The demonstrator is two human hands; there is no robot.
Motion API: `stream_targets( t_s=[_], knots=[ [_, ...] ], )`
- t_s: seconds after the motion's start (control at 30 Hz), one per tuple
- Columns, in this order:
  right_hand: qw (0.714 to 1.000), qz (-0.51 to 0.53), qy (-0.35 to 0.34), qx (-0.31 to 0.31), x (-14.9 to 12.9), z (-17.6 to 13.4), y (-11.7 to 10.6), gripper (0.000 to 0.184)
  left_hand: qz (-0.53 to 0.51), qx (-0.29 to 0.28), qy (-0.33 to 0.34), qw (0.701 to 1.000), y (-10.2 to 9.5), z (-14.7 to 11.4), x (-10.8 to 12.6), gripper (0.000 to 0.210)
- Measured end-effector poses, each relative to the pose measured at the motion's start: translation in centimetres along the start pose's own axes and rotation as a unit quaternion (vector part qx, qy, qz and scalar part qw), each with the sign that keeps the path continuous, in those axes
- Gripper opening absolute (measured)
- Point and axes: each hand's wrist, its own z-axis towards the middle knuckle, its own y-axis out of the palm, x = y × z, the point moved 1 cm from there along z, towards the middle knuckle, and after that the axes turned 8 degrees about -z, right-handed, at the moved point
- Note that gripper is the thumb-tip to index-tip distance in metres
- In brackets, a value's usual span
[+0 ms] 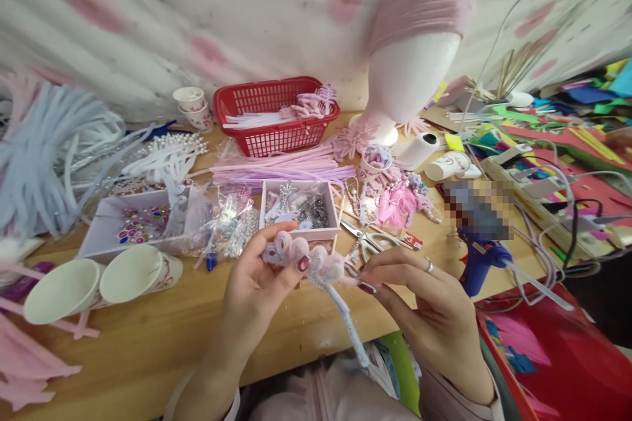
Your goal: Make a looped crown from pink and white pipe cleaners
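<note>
My left hand (269, 279) pinches a piece of pipe cleaners (320, 262) bent into a row of pink and pale blue loops, held up above the front of the table. A straight pale blue pipe cleaner end (349, 325) hangs from it, slanting down to the right. At the right end of the loops, my right hand (419, 296) has its thumb and fingertips closed on a pink pipe cleaner end (349, 281). Just beyond the hands stands a white box (299, 234) of silver pieces, with scissors (370, 237) lying to its right.
A red basket (274, 140), pink and purple pipe cleaners (286, 164) and a foam head (412, 72) stand behind. Paper cups (62, 293) and a bead box (99, 230) are left. A blue glue gun (476, 266) and a power strip with cables (533, 200) lie right.
</note>
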Motion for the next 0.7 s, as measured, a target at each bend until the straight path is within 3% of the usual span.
stream_targets(
  t_s=[0.17,0.5,0.7],
  knots=[
    [0.999,-0.005,0.035,0.015,0.05,0.3,-0.48,0.017,0.057,-0.022,0.006,0.998,-0.25,0.36,-0.21,0.039],
    [0.998,0.025,0.048,0.017,0.38,0.52,-0.37,0.016,0.104,0.049,0.042,0.993,-0.01,-0.07,-0.21,0.026],
    [0.997,0.04,0.056,0.026,0.38,0.12,0.06,0.018,0.088,0.05,0.035,0.994,0.42,-0.16,-0.24,0.021]
  ],
)
